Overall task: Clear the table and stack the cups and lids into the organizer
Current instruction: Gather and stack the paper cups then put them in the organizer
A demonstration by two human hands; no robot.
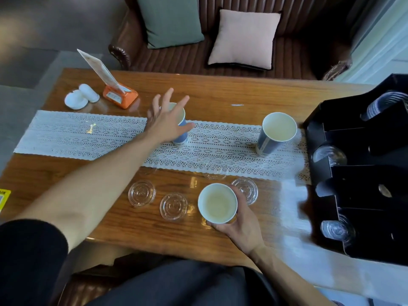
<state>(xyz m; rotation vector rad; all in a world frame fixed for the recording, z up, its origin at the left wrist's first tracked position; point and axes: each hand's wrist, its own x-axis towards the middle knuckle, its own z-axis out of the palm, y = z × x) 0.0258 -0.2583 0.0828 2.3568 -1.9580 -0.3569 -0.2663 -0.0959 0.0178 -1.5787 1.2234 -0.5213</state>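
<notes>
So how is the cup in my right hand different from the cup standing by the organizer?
The cup in the right hand is gripped by the right hand at the near table edge; the cup by the organizer stands free, untouched, on the lace runner. The held cup's outside is hidden from above; the other shows a dark blue wall. Both are upright, open, white inside.

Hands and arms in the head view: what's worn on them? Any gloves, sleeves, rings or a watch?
Both hands are bare: no gloves, and no rings or watch that I can see on the left hand or right hand. The left arm has a black sleeve pushed up past the elbow, forearm uncovered. The right forearm is also uncovered as far as the frame shows.
</notes>
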